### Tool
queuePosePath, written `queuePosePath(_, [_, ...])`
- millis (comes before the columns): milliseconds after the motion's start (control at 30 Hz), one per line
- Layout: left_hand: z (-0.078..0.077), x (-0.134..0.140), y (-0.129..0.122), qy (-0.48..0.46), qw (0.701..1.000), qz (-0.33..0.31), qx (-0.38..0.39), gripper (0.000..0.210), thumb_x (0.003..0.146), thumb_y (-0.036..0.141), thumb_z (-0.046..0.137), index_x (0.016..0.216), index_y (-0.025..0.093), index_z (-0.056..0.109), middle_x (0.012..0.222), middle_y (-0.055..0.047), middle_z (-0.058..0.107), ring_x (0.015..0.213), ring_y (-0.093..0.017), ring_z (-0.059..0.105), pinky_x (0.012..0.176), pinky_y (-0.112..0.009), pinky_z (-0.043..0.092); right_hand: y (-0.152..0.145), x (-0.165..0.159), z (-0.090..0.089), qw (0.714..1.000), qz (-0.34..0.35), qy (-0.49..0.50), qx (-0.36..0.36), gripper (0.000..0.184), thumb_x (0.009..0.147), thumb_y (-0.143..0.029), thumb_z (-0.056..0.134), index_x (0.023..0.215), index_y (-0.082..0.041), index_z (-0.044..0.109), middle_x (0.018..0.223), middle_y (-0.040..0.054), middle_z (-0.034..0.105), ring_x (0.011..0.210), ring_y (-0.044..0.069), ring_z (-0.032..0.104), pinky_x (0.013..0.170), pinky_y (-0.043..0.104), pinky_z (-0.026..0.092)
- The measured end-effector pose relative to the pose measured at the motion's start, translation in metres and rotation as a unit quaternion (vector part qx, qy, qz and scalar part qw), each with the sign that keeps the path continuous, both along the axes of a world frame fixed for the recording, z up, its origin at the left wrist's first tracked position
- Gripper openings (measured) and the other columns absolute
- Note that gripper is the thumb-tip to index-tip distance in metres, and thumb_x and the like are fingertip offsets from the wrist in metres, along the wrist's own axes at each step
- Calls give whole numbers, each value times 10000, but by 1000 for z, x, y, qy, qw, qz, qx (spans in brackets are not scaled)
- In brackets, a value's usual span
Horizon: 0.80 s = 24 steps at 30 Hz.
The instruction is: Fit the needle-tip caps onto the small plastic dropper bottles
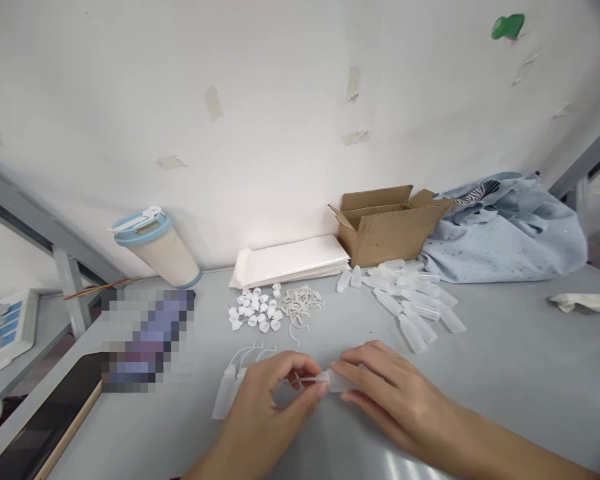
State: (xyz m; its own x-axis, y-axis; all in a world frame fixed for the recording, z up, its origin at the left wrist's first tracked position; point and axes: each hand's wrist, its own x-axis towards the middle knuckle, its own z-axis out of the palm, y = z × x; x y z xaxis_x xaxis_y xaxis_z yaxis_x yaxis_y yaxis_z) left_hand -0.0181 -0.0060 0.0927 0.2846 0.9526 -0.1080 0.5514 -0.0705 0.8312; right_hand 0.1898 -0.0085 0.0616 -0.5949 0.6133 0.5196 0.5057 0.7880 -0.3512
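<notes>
One cloudy bottle is held at the near side of the gray table, its body gripped by the right hand and its neck, where a thin tube sticks out, pinched by the left hand, with white caps lying beyond.

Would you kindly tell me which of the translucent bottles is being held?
The bottle gripped between the left hand and right hand; the other visible bottles lie on the grey table.
</notes>
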Motion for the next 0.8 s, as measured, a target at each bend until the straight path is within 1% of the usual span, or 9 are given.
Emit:
queuePosePath(133, [-3, 2, 0, -18, 998, 7, -62, 157, 793, 356, 576, 776, 222, 657, 766, -7, 650, 789, -194, 577, 635, -242, 447, -1, -1, 0, 999, -4, -13, 44, 201, 937, -148, 460, 1085, -107, 589, 915, 121, 690, 804, 197, 653, 686, 318, 542])
queuePosePath(233, [-6, 5, -1, -55, 995, 4, -87, 186, 797, 373, 571, 759, 205, 642, 744, -6, 629, 761, -181, 565, 660, -244, 443, -1, -2, 1, 996, 9, -46, 81, 223, 945, -138, 447, 1131, -81, 558, 905, 124, 712, 778, 203, 676, 640, 320, 551])
queuePosePath(333, [-7, 6, -1, -66, 993, 1, -94, 223, 812, 394, 557, 741, 197, 634, 710, 3, 610, 722, -169, 553, 648, -244, 430, -1, -3, -1, 994, 22, -64, 84, 228, 936, -119, 463, 1145, -84, 545, 879, 109, 719, 737, 204, 686, 598, 318, 556])
queuePosePath(400, [-6, 5, 0, -69, 992, -5, -102, 252, 832, 414, 534, 757, 197, 637, 712, 4, 611, 728, -172, 560, 636, -244, 421, -2, -4, -4, 996, 25, -54, 67, 226, 940, -126, 455, 1145, -98, 545, 899, 107, 722, 759, 206, 694, 605, 311, 562])
queuePosePath(500, [-6, 2, 1, -83, 991, -25, -102, 271, 855, 426, 517, 801, 198, 653, 754, 1, 626, 765, -174, 574, 675, -252, 430, -3, -4, -5, 1000, 17, -25, -9, 250, 953, -164, 421, 1175, -130, 532, 943, 102, 720, 787, 197, 698, 632, 293, 565])
queuePosePath(567, [-6, 0, 2, -105, 988, -41, -102, 235, 863, 397, 525, 882, 206, 662, 833, -5, 647, 815, -174, 586, 730, -260, 447, -4, -4, -4, 997, 4, 0, -83, 276, 952, -201, 425, 1211, -154, 510, 963, 92, 713, 777, 186, 691, 638, 281, 559])
queuePosePath(633, [-6, -3, 1, -128, 985, -52, -105, 217, 862, 358, 541, 987, 219, 650, 919, -10, 661, 861, -174, 597, 770, -269, 463, -5, -4, -1, 987, -12, 30, -160, 321, 943, -242, 453, 1258, -182, 479, 963, 72, 706, 764, 176, 677, 650, 275, 548])
queuePosePath(733, [-7, -5, -2, -110, 989, -65, -76, 229, 863, 325, 552, 1060, 235, 626, 975, -12, 672, 863, -168, 610, 778, -277, 482, -5, -3, 4, 958, -13, 80, -276, 357, 939, -278, 474, 1293, -235, 468, 1010, 50, 689, 798, 163, 656, 705, 270, 528])
queuePosePath(800, [-8, -4, -3, -74, 994, -76, -2, 187, 869, 286, 552, 1037, 247, 627, 955, -2, 681, 818, -154, 616, 762, -274, 489, -4, -2, 7, 924, 7, 121, -362, 342, 948, -301, 470, 1287, -262, 482, 1028, 41, 675, 833, 156, 645, 741, 271, 512])
